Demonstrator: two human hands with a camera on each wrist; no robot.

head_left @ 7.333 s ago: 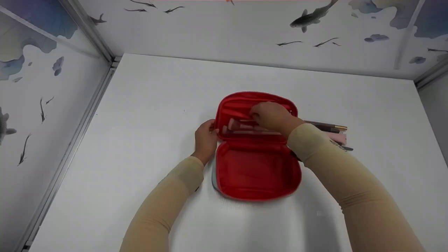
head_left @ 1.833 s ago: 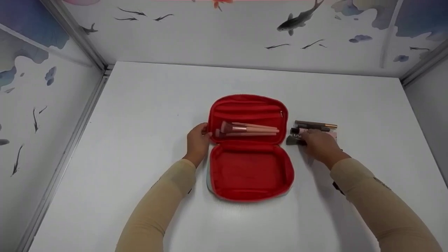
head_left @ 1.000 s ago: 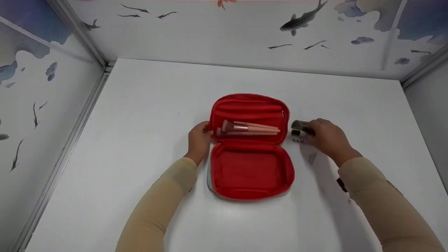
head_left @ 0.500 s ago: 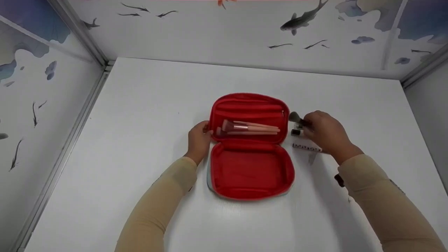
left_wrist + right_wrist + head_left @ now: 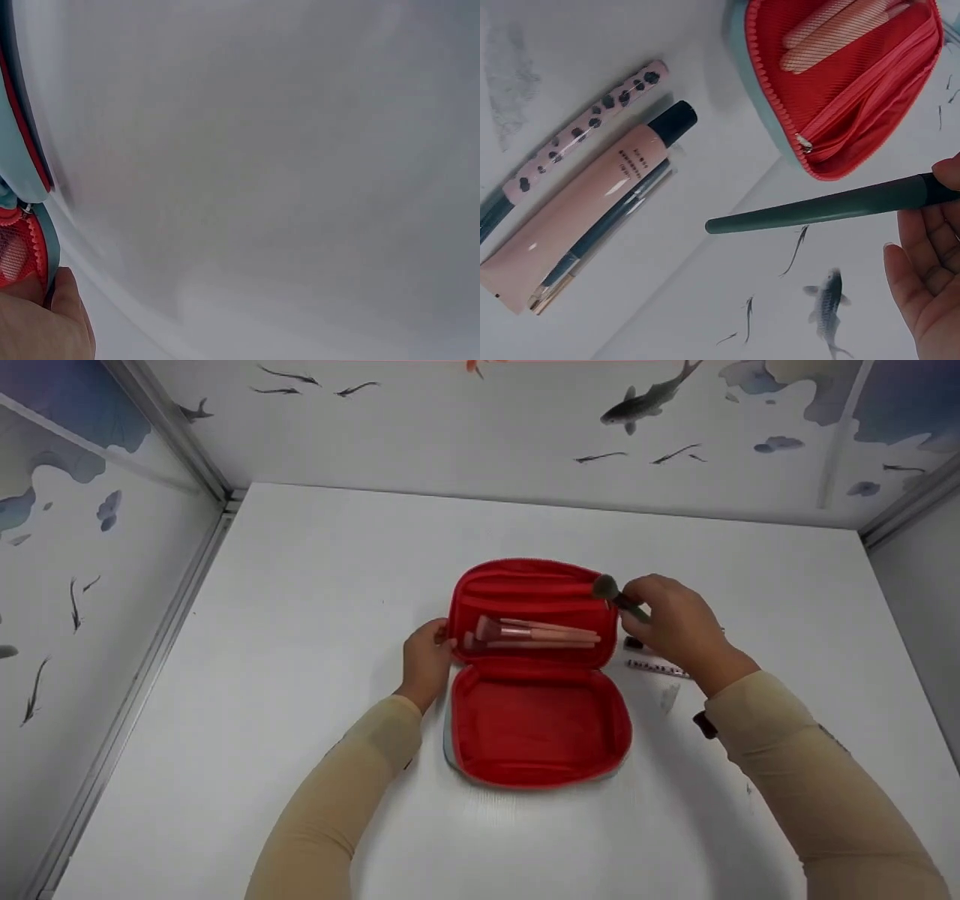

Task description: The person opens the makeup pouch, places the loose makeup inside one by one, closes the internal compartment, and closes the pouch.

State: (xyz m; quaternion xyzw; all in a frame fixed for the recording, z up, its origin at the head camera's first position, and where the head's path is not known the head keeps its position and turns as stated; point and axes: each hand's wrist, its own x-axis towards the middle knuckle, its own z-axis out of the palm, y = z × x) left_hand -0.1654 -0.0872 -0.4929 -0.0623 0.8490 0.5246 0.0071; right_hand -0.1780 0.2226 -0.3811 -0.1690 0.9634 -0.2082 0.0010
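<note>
Right hand pinches green brush at upper right edge of red case, left hand gripping case's left side; brush probably light, stiff, slick-handled, best held behind soft bristles.

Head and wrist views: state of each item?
Red-lined zip case: unzipped, open
Pink-handled brushes: lying in the case's far half
Green makeup brush: in the air, bristles uncovered
Pink squeeze tube: lying, black cap on
Spotted pink stick: lying beside the tube
Slim dark stick: lying, partly hidden
Right hand: pinching the green brush
Left hand: gripping the case's edge
</note>
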